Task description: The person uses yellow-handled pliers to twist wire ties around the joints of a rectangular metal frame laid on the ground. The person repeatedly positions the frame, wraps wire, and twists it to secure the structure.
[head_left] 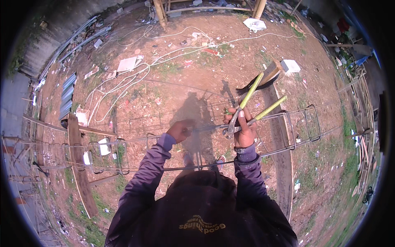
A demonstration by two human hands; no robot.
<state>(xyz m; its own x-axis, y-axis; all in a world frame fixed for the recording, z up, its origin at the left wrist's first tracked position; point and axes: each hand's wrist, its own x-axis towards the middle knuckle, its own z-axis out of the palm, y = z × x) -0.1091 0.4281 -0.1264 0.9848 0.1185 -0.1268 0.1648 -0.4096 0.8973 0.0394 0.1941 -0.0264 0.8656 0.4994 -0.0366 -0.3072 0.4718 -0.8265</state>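
Note:
My right hand (pixel 246 131) is closed around a pair of pincers (pixel 233 122) with yellow-green handles. The metal jaws point toward me and to the left, and the handles spread away to the upper right. Below and beside the hands runs a long rebar cage (pixel 269 153) made of thin steel bars with rectangular stirrups (pixel 314 122). To the left, my left hand (pixel 181 131) hovers at the cage's upper bars. Its fingers are smeared by motion, so whether they hold anything does not show.
Wooden planks support the cage on the left (pixel 77 158) and on the right (pixel 284 173). Beyond it, a pale hose or rope (pixel 154 63) loops over littered soil. A white block (pixel 290 66) sits by the right plank's far end. Bamboo posts (pixel 260 9) stand farther away.

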